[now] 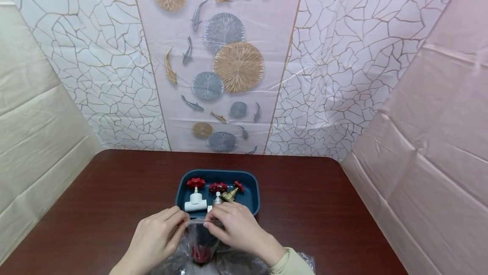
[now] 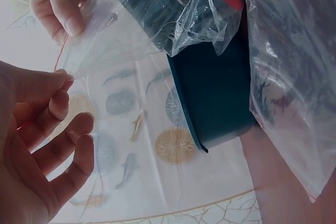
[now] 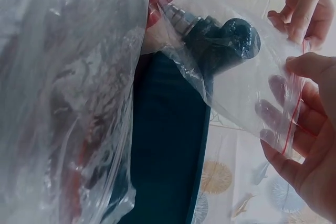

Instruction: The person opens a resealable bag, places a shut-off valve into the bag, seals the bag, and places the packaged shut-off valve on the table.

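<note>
Your left hand [image 1: 162,229]: pinching top edge of clear zip bag [image 1: 195,231]. Your right hand [image 1: 238,227]: pinching same edge. Bag: between your hands, before blue tray [image 1: 250,198] of red-handled valves [image 1: 196,201]; dark valve [image 3: 214,48] inside bag, red handle [image 1: 201,254] lowest.

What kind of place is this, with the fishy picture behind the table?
Probably a little indoor work corner. There's a dark reddish-brown table, a patterned cloth hanging behind it, and a blue tray holding valves with red handles.
</note>
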A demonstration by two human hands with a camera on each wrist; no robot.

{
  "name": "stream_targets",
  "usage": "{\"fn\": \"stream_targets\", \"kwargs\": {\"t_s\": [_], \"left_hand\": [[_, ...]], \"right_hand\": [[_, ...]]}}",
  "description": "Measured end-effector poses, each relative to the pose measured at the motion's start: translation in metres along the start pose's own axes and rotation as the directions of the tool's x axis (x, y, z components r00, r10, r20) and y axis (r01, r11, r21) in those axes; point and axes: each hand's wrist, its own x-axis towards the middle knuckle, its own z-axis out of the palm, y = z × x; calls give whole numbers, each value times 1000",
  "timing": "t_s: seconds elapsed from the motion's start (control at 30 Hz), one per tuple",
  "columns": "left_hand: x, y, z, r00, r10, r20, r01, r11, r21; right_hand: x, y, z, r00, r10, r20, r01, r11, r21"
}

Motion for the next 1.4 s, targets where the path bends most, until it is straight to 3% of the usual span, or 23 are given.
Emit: {"fn": "stream_targets", "kwargs": {"t_s": [0.23, 0.6, 0.97, 1.4], "left_hand": [[-4, -3, -1, 999, -34, 13, 33, 999, 20], [-8, -7, -1, 999, -36, -14, 36, 998, 46], [-8, -7, -1, 998, -61, -1, 61, 997, 44], [-8, -10, 1, 999, -42, 0, 42, 999, 34]], "right_hand": [[-4, 4, -1, 1000, 13, -8, -13, 1000, -2], [-8, 11, -1, 999, 17, -34, -18, 999, -32], [-14, 18, -4, 999, 39, -38, -39, 999, 3], [-18, 22, -7, 996, 87, -27, -88, 995, -50]]}}
